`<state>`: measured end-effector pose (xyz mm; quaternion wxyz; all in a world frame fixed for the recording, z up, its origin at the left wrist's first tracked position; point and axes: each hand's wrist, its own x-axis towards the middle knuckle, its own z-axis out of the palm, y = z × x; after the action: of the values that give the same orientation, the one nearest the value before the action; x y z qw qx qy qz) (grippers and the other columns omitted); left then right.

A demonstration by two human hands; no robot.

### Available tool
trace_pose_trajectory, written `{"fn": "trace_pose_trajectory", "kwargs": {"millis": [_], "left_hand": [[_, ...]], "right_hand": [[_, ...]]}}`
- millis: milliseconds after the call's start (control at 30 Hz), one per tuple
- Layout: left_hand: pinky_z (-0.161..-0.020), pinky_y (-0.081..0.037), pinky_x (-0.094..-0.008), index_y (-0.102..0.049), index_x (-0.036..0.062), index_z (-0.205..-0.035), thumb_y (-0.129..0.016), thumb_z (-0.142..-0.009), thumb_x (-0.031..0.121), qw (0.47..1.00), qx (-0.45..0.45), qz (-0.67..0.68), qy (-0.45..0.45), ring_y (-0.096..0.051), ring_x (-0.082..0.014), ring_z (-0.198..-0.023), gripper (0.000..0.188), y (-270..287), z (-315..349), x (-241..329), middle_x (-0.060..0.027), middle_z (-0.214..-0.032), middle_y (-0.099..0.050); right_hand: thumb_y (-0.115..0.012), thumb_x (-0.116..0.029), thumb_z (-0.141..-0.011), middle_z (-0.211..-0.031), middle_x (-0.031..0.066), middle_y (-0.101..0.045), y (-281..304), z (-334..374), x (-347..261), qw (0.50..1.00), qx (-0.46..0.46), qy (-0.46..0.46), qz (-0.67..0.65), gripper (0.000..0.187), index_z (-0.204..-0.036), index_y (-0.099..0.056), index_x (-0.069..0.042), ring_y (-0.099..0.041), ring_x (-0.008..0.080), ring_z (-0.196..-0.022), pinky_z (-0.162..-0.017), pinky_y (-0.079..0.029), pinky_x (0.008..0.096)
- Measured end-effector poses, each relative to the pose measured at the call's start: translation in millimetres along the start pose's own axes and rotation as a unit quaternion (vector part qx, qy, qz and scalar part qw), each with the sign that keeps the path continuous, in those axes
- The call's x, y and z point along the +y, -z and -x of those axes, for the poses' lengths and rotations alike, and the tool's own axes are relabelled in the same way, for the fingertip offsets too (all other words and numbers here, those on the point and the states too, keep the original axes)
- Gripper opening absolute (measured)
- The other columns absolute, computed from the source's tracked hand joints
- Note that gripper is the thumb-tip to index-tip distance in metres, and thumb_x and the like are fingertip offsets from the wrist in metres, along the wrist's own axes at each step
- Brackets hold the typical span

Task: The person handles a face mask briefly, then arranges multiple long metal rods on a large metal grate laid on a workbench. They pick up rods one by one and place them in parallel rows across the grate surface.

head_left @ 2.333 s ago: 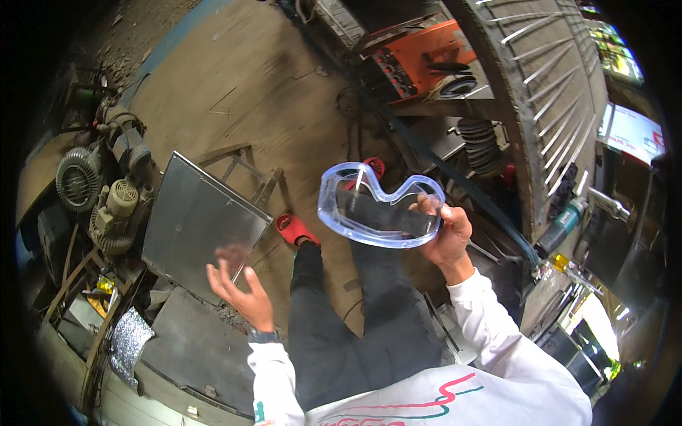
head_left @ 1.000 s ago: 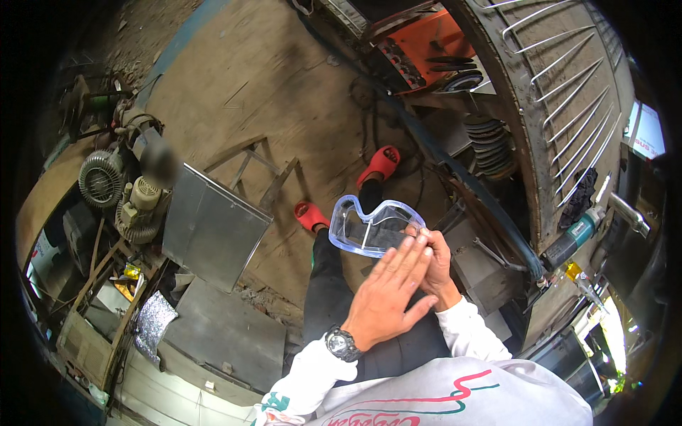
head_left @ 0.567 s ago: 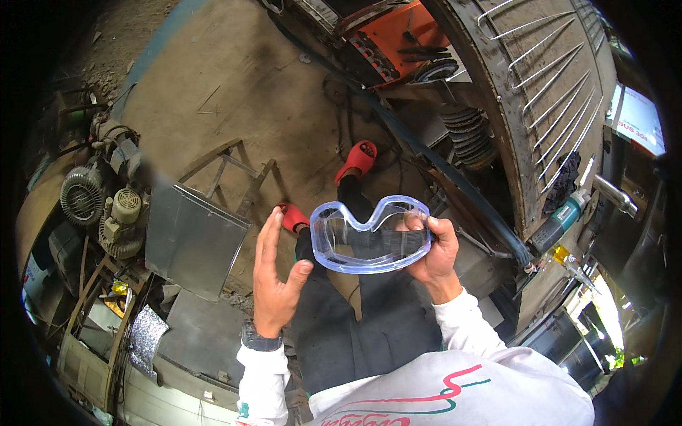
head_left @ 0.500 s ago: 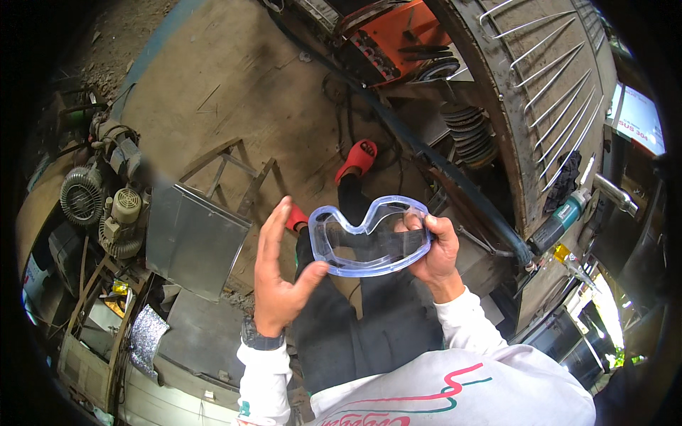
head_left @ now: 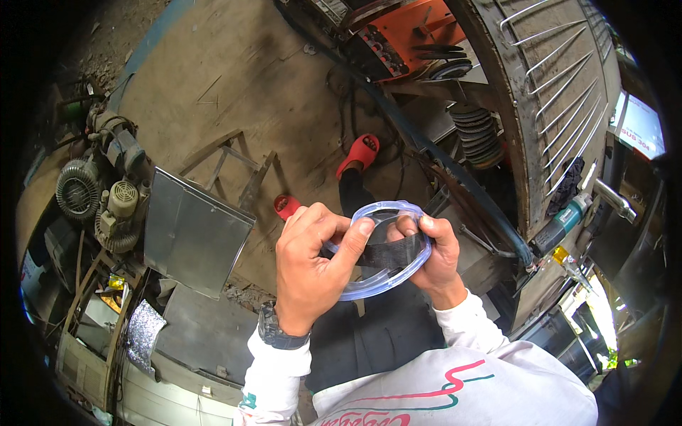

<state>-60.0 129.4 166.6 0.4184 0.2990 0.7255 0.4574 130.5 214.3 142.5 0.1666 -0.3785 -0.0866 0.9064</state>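
Note:
Clear safety goggles [head_left: 383,287] with a bluish see-through frame are held over my lap, between both hands. My right hand [head_left: 439,255] grips their right edge, thumb on the rim and fingertips showing through the lens. On the other side my left hand [head_left: 312,259] is closed around the left part of the frame, its thumb lying across the top. The left end of the goggles is hidden behind that hand. A black elastic strap [head_left: 394,252] shows through the lens. A dark watch [head_left: 280,328] circles my left wrist.
Metal rods [head_left: 568,106] lie on a steel bench to the right, with a teal angle grinder [head_left: 568,220] at its edge. Grinding discs [head_left: 474,135] are stacked below. At left stand a sheet-metal panel [head_left: 195,231] and motors [head_left: 117,213]. Red slippers [head_left: 361,150] are on my feet.
My left hand, spread and just touching the goggles' left edge before, has moved right and closed on the frame. The goggles have turned and look narrower. My right hand keeps its hold.

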Motion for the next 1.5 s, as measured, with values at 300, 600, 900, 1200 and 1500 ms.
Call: {"fn": "trace_pose_trajectory", "kwargs": {"millis": [300, 600, 900, 1200, 1500], "left_hand": [[-0.071, -0.045, -0.0364, -0.072, 0.0013, -0.093, -0.085, -0.084, 0.023, 0.999, -0.034, 0.004, 0.034, -0.056, -0.0236, -0.075, 0.027, 11, 0, -1, -0.0069, -0.080, -0.061], [-0.103, -0.048, -0.0439, -0.054, 0.0040, -0.140, -0.099, -0.056, 0.042, 0.989, -0.138, -0.036, -0.037, -0.060, -0.0331, -0.116, 0.103, 12, 3, 2, -0.0143, -0.127, -0.058], [-0.106, -0.047, -0.0395, -0.029, 0.0024, -0.159, -0.097, -0.068, 0.034, 0.963, -0.126, 0.181, 0.153, -0.057, -0.0268, -0.123, 0.118, -15, 10, -34, -0.0171, -0.137, -0.053], [-0.107, -0.044, -0.0340, -0.042, -0.0028, -0.151, -0.078, -0.089, 0.027, 0.935, -0.058, 0.319, 0.143, -0.057, -0.0201, -0.120, 0.078, -37, -38, -75, -0.0121, -0.130, -0.059], [-0.111, -0.038, -0.0336, -0.064, 0.0016, -0.134, -0.056, -0.103, 0.043, 0.971, -0.027, 0.233, 0.034, -0.057, -0.0187, -0.124, 0.053, -46, -294, -52, -0.0065, -0.131, -0.066]], "right_hand": [[-0.052, -0.042, -0.101, -0.082, 0.0106, -0.064, -1, -12, 4, 1.000, 0.006, -0.011, -0.027, 0.036, -0.092, -0.059, -0.007, -0.064, 0.0214, -0.057, -0.042, -0.053, 0.0336], [-0.040, -0.072, -0.101, -0.131, 0.0179, -0.066, -1, -1, 18, 0.982, -0.110, -0.026, -0.150, 0.082, -0.139, -0.059, -0.001, -0.067, 0.0294, -0.112, -0.092, -0.054, 0.0434], [-0.055, -0.048, -0.107, -0.106, 0.0055, -0.069, 8, 4, 14, 0.962, -0.001, 0.016, 0.274, 0.052, -0.116, -0.068, 0.002, -0.062, 0.0136, -0.098, -0.090, -0.049, 0.0306], [-0.078, -0.008, -0.092, -0.076, -0.0035, -0.061, 85, -37, -70, 0.817, 0.250, 0.183, 0.487, 0.013, -0.088, -0.067, -0.002, -0.052, 0.0040, -0.071, -0.065, -0.042, 0.0234], [-0.078, -0.023, -0.094, -0.087, 0.0009, -0.067, 9, -177, -139, 0.872, 0.229, 0.298, 0.314, 0.033, -0.112, -0.065, 0.001, -0.059, 0.0076, -0.070, -0.062, -0.050, 0.0236]]}}
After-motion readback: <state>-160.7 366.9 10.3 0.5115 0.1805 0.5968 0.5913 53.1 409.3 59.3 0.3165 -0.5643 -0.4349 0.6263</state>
